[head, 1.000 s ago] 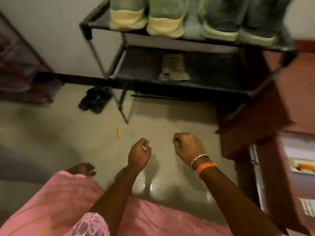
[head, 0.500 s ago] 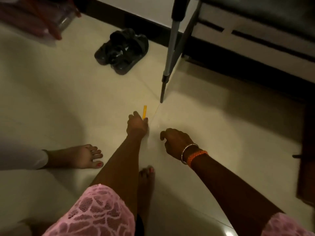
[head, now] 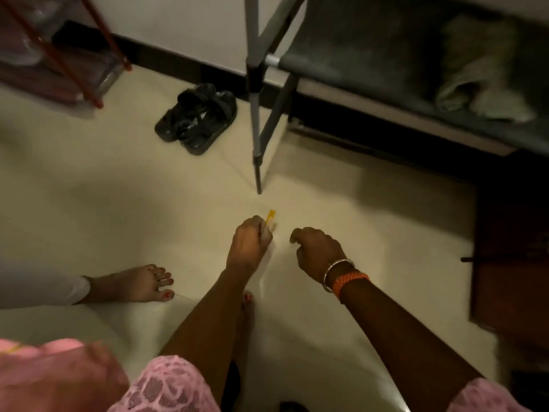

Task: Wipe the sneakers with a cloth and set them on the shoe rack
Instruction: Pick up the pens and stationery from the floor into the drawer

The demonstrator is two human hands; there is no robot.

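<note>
Since half a second ago: the view has lifted slightly, so the lower shelf of the shoe rack (head: 371, 52) now fills the upper right of the frame, and the yellow scrap (head: 271, 217) is no longer flat on the tiles but pinched in the left hand (head: 249, 245). The hand sits at frame centre, fingers curled, the scrap poking out above the fingertips.

Right hand (head: 319, 252), just right of centre: fingers loosely curled, nothing in it, apart from the left hand.

Cloth (head: 484, 84): crumpled on the lower shelf, upper right, blurred. Sneakers: not in this view, so their place cannot be told from it. Black sandals (head: 197, 118) lie on the floor at upper centre-left, beside the rack leg (head: 257, 138).

Judgement: wiping and shelving look finished or paused; the step in hand is clearing litter off the floor tiles (head: 118, 203).

To do it well:
- keep the pinch firm, as the scrap is thin and light;
- rise clear of the rack leg just above the hand;
- keep the bare foot (head: 139, 282) at lower left planted on the glossy tile;
- drop the scrap in a bin, not on the shelf.
</note>
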